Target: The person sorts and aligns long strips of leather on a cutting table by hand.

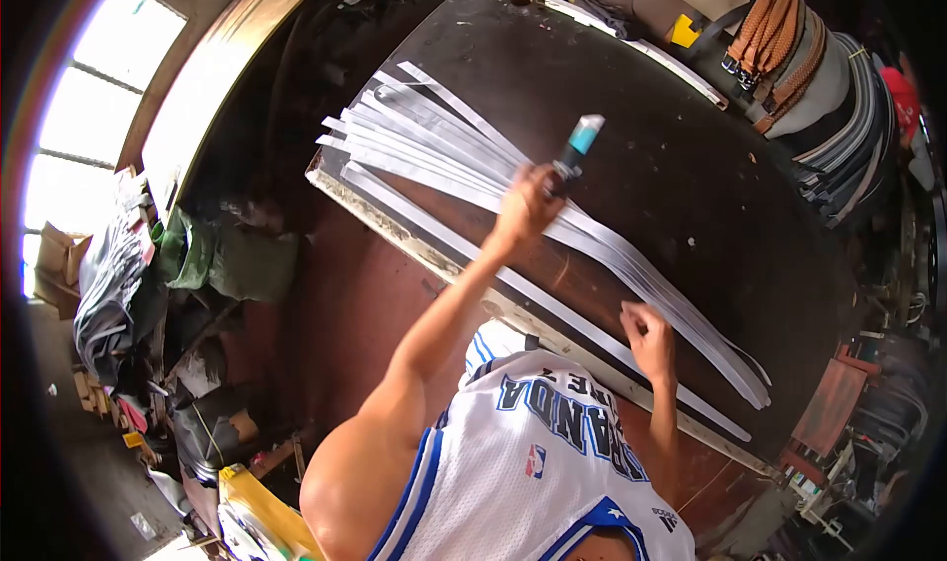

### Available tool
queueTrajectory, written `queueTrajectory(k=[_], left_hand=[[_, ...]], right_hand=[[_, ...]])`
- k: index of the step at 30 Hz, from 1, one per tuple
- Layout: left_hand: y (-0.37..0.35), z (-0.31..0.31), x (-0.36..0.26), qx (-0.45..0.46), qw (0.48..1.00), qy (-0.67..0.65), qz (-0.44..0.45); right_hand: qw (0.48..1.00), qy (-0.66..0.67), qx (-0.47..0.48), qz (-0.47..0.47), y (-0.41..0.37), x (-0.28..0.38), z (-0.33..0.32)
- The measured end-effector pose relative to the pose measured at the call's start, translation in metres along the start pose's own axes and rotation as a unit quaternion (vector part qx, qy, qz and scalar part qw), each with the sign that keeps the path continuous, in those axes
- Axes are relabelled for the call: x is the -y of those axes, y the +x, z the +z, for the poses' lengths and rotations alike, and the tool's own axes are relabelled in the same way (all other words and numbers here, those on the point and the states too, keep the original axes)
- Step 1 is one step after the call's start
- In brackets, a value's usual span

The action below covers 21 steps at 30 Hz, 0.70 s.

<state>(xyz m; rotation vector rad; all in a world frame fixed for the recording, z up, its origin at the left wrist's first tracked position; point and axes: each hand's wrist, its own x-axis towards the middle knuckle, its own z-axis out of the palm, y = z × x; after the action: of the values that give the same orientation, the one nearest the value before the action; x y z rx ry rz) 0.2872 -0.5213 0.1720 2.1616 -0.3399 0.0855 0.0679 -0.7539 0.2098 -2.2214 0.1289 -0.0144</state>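
My left hand (529, 202) is closed round a dark-handled tool (578, 149) with a turquoise band and a pale tip, blurred by motion; its exact kind I cannot tell. The hand is over a fanned bundle of long white strips (454, 157), whose narrower end curves off to the lower right. My right hand (651, 342) is between that bundle and a single white strip (572, 315), fingers curled and pinched together. The single strip lies along the near edge of the dark table (631, 88).
Brown braided belts (774, 34) and a roll of grey and black straps (838, 147) are at the far right. A reddish wooden stool (831, 403) is at the lower right. Dark material (118, 275) is piled at the left below a bright window (99, 78).
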Motion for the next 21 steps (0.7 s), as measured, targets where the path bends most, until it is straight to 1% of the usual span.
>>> queueTrajectory(k=[1,2,3,4,7,8,9,10,11,12,14,15,17,18,19,20,21], left_hand=[[0.025,-0.015,0.021,-0.034,0.998,0.034,0.030],[0.045,-0.021,0.027,-0.018,0.997,0.077,0.021],[0.073,-0.034,0.042,0.008,0.990,0.138,0.012],[0.099,-0.042,0.057,0.016,0.984,0.175,-0.004],[0.179,-0.055,0.086,0.078,0.955,0.284,-0.022],[0.201,-0.054,0.090,0.095,0.944,0.313,-0.026],[0.212,-0.047,0.080,0.104,0.945,0.309,-0.008],[0.232,-0.046,0.087,0.112,0.941,0.318,-0.001],[0.249,-0.038,0.103,0.078,0.948,0.305,0.036],[0.251,-0.037,0.087,0.039,0.949,0.308,0.053],[0.246,-0.037,0.067,0.009,0.947,0.285,0.150],[0.238,-0.033,0.060,-0.030,0.950,0.220,0.218],[0.196,-0.032,0.032,-0.013,0.946,0.100,0.307],[0.159,-0.040,0.018,0.085,0.962,0.057,0.254],[0.116,-0.050,0.006,0.180,0.964,0.014,0.197],[0.075,-0.051,0.011,0.249,0.942,-0.032,0.223],[0.033,-0.052,0.029,0.277,0.926,0.010,0.256]], right_hand=[[0.999,-0.041,0.011,0.000,-0.013,-0.008,0.003],[0.997,-0.073,0.008,0.009,-0.040,-0.023,-0.009],[0.994,-0.105,0.003,0.019,-0.056,-0.036,-0.002],[0.989,-0.138,0.008,0.055,-0.073,-0.043,0.000],[0.982,-0.164,-0.026,0.095,-0.098,-0.047,0.009],[0.980,-0.175,-0.045,0.088,-0.101,-0.051,0.012],[0.977,-0.176,-0.056,0.104,-0.112,-0.059,0.000],[0.977,-0.181,-0.056,0.097,-0.110,-0.066,0.005],[0.977,-0.185,-0.052,0.093,-0.111,-0.070,0.009],[0.977,-0.185,-0.060,0.089,-0.109,-0.072,0.012],[0.975,-0.191,-0.061,0.095,-0.104,-0.072,0.010],[0.974,-0.197,-0.055,0.100,-0.102,-0.068,0.009],[0.974,-0.185,-0.041,0.122,-0.099,-0.063,0.002],[0.976,-0.173,-0.035,0.128,-0.096,-0.062,0.001],[0.977,-0.162,-0.029,0.133,-0.094,-0.060,0.001],[0.977,-0.164,-0.020,0.131,-0.090,-0.052,-0.003],[0.975,-0.185,0.006,0.121,-0.090,-0.052,-0.005]])
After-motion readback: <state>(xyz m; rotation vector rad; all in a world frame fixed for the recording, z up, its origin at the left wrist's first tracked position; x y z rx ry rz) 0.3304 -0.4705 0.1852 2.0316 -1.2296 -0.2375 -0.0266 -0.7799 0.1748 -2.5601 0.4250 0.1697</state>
